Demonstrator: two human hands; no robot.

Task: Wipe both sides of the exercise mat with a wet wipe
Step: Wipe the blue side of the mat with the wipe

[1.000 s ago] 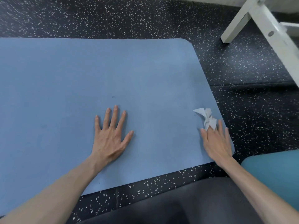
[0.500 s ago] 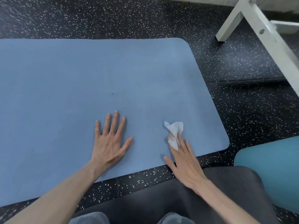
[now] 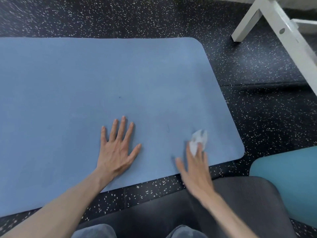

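Note:
The blue exercise mat (image 3: 106, 79) lies flat on the speckled floor, its right end with rounded corners in view. My left hand (image 3: 116, 148) rests flat on it near the front edge, fingers spread and straight. My right hand (image 3: 195, 169), blurred by motion, presses a crumpled white wet wipe (image 3: 198, 140) onto the mat near its front right corner. The wipe is wedged between the straight fingers and sticks out past the fingertips.
Black speckled rubber floor (image 3: 257, 109) surrounds the mat. A white metal frame leg (image 3: 281, 30) stands at the top right. A teal padded seat (image 3: 291, 182) sits at the lower right. My dark trouser legs (image 3: 154, 213) fill the bottom middle.
My right hand slid the wipe left from the mat's right edge, then a little back to the right. My left hand stayed flat in the same place.

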